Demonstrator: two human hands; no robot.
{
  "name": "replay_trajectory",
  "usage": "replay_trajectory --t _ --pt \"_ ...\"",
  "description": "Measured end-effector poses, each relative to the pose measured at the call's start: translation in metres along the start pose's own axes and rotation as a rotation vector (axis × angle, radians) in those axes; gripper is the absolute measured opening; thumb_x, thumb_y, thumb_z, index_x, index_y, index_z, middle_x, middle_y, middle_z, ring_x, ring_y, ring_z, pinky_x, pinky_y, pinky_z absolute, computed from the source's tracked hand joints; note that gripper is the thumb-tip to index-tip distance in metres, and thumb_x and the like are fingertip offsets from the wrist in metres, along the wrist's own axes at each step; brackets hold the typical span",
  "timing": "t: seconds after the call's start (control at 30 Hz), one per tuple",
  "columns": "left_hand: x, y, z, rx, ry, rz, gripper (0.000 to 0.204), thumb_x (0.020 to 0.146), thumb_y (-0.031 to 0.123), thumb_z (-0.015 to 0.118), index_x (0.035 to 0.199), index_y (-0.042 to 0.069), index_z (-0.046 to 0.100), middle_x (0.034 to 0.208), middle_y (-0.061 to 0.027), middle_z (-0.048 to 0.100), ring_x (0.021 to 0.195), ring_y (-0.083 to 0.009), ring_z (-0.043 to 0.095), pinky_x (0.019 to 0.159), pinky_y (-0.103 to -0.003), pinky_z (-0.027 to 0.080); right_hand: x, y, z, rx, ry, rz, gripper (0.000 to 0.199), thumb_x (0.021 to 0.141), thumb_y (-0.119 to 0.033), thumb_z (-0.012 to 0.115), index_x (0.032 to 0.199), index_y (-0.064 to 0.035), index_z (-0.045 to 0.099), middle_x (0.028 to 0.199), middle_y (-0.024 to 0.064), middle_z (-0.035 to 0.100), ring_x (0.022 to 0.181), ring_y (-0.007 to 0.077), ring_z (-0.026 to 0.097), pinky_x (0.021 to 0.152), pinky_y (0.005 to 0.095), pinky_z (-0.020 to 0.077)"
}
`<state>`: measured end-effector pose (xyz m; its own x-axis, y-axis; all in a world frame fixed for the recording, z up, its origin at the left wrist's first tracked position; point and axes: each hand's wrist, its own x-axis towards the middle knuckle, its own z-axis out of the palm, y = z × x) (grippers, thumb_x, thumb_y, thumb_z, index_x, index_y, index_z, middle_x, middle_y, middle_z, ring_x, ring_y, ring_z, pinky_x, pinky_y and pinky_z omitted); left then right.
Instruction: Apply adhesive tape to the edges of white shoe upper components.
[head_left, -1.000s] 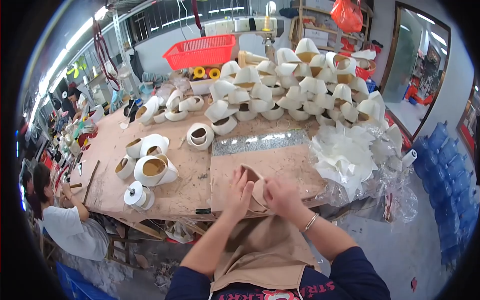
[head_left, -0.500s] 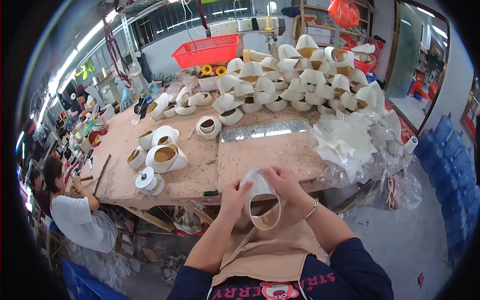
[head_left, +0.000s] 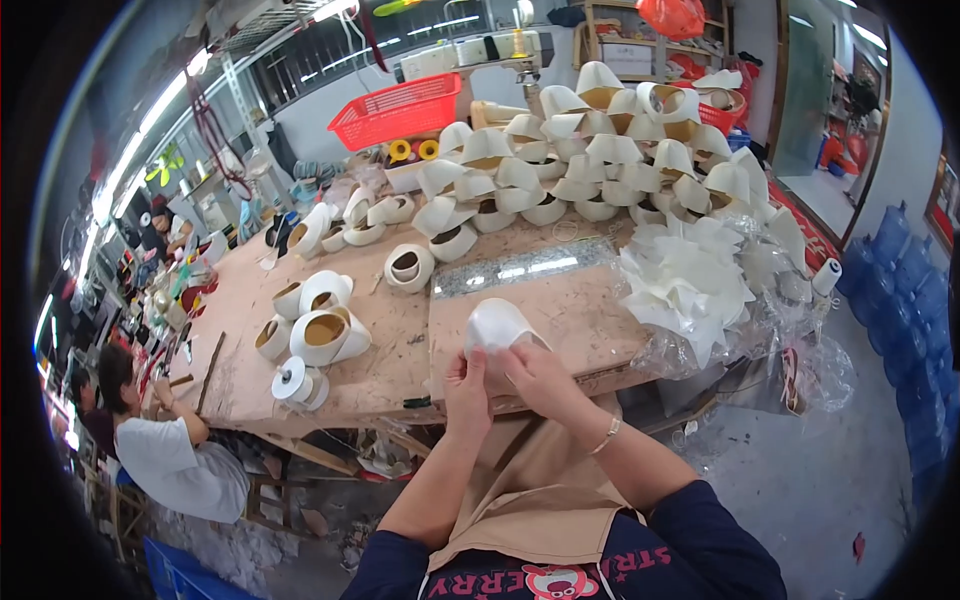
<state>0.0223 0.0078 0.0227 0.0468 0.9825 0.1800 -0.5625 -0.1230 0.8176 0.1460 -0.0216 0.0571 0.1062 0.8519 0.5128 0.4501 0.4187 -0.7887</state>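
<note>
Both of my hands hold one white shoe upper (head_left: 497,325) just above the near edge of the wooden table (head_left: 380,340). My left hand (head_left: 466,383) grips its lower left side. My right hand (head_left: 540,373) pinches its lower right side, with a bracelet on that wrist. The upper's rounded white outer face points up and away from me. A pale cutting board (head_left: 560,300) lies under and behind it.
A big heap of white shoe uppers (head_left: 600,150) fills the far right of the table. A pile of flat white pieces (head_left: 690,280) lies on plastic at the right. Smaller uppers (head_left: 315,335) and a red basket (head_left: 395,105) stand left. A seated person (head_left: 160,450) works at the lower left.
I have turned the shoe upper over in my hands: earlier its tan inside and opening faced me, now its white outer side does. My hands have lifted slightly toward the table.
</note>
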Motion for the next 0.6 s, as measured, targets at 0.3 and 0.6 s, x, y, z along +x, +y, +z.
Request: replay_trajectory --t 0.3,0.6 --pt "0.097 0.021 -0.004 -0.011 0.038 -0.309 0.033 0.086 0.024 0.068 0.104 -0.002 0.058 0.094 -0.0099 0.064 0.083 -0.0199 0.063 0.072 -0.034 0.051 0.024 0.011 0.034 -0.299 0.018 -0.175 0.022 0.089 -0.019 0.056 0.075 -0.0022 0.052 0.072 0.0173 0.058 0.069 0.0365 0.059 0.059 0.0457 0.0456" --pt "0.122 0.013 -0.059 0.063 -0.188 -0.441 0.034 0.088 0.024 0.064 0.112 0.002 0.055 0.099 -0.007 0.064 0.084 -0.0165 0.063 0.071 -0.03 0.054 -0.022 0.026 0.02 -0.442 -0.043 -0.38 0.009 0.084 -0.013 0.062 0.079 -0.006 0.059 0.082 0.0078 0.06 0.09 0.0272 0.055 0.079 0.0397 0.0432"
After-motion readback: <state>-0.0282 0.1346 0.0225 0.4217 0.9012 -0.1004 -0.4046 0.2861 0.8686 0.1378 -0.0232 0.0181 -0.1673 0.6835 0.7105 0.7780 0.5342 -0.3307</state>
